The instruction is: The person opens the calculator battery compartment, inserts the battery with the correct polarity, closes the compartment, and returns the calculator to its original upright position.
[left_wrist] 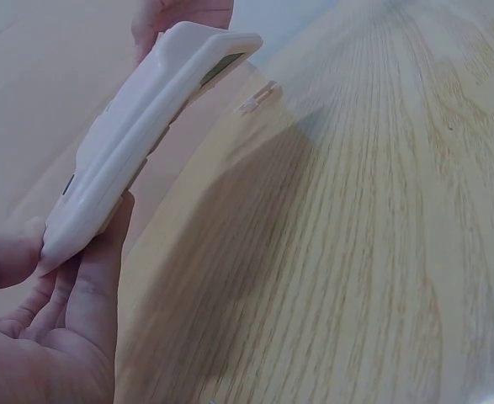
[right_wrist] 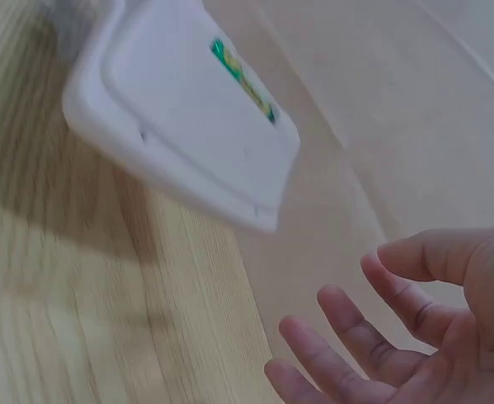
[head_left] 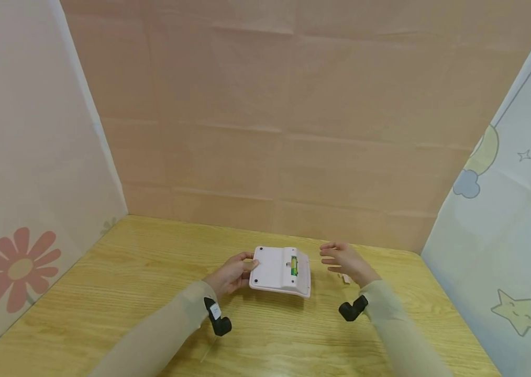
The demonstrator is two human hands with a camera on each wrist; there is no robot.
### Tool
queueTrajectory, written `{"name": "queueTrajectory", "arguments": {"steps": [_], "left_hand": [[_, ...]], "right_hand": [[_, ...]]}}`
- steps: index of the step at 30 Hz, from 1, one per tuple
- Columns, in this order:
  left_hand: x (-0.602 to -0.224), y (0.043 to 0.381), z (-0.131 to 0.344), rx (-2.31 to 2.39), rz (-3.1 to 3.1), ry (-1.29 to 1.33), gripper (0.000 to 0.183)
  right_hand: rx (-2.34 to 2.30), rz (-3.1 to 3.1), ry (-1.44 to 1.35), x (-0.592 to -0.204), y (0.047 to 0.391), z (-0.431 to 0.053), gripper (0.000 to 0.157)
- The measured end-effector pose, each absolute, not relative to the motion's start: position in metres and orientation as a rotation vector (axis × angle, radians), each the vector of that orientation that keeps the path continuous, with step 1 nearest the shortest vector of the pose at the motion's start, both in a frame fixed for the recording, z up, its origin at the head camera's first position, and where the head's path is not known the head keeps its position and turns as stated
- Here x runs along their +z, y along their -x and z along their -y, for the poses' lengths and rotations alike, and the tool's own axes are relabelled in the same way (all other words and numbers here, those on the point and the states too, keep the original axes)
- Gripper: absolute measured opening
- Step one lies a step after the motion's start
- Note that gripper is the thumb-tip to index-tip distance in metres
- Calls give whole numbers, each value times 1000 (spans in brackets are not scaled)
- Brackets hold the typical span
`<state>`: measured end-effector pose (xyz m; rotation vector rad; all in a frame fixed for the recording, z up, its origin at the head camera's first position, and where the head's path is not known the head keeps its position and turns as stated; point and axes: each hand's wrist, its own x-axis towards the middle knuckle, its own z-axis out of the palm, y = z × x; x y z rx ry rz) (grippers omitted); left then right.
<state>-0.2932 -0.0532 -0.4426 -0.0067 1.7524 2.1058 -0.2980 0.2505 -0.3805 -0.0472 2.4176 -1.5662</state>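
A pale calculator (head_left: 270,269) is held above the table (head_left: 129,272), toward its far edge and about midway between the left and right edges. Its left end is pinched by the left hand (head_left: 232,273), the thumb laid on the back and the fingers bent under the front. In the head view the back is turned up, and a green-and-yellow battery (head_left: 294,265) is exposed in its slot; that slot is hidden from the left wrist view, where instead the calculator is seen edge-on, with a dark screen (left_wrist: 223,67) on the downward face and a shadow cast on the wood. The right hand (head_left: 347,262) is held apart from the calculator's right end; by the right wrist view its thumb and fingers are shown spread and loosely bent, with nothing gripped. A small pale piece (head_left: 346,279), partly covered by that hand in the head view, is shown more plainly by the left wrist view, lying near the table's far edge.
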Motion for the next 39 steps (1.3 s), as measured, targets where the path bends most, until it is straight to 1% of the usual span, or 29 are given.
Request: {"name": "queueTrajectory", "arguments": {"steps": [9, 14, 19, 26, 29, 31, 36, 39], "left_hand": [[-442, 292, 53, 2111, -1738, 8, 30], [-442, 292, 52, 2105, -1750, 14, 32], [-442, 291, 50, 2099, -1767, 17, 33], [-444, 292, 49, 2092, -1766, 18, 32], [-443, 291, 49, 2089, -1772, 16, 32], [-443, 291, 49, 2087, -1773, 14, 32], [-443, 291, 49, 2083, -1774, 19, 32], [-444, 291, 49, 2083, -1779, 18, 31]], "right_hand": [[-1413, -2595, -49, -387, 305, -296, 34], [-1394, -2602, -176, -394, 303, -307, 36], [-1344, -2622, -183, -405, 302, -315, 33], [-1180, -2707, -130, -416, 307, -319, 32], [-1128, -2704, -124, -420, 312, -318, 29], [-1101, -2711, -154, -423, 314, -316, 27], [-1095, -2730, -238, -426, 313, -308, 31], [-1076, -2739, -248, -426, 310, -303, 31]]}}
